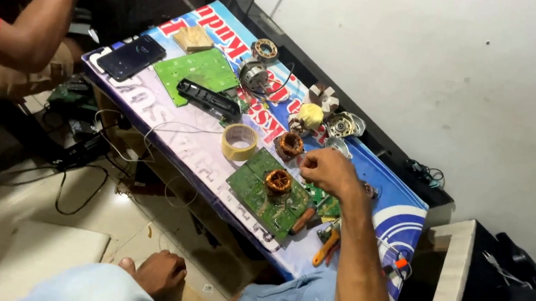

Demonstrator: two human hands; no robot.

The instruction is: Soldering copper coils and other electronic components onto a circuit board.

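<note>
My right hand (325, 170) hovers over the low table (399, 220) with its fingers pinched together; I cannot make out anything between them. Just left of it a copper coil (278, 182) sits on a green circuit board (259, 197), and a second copper coil (290, 145) lies a little farther back. My left hand (159, 271) is down by my knee, fingers curled, off the table and holding nothing I can see.
A tape roll (239, 142), black oblong casing (208, 99), second green board (199, 69), phone (131, 57), wooden block (192, 39), motor parts (254, 74) and orange-handled tool (326, 246) lie on the table. Another person's arm (32, 23) reaches up at left. Cables trail on the floor.
</note>
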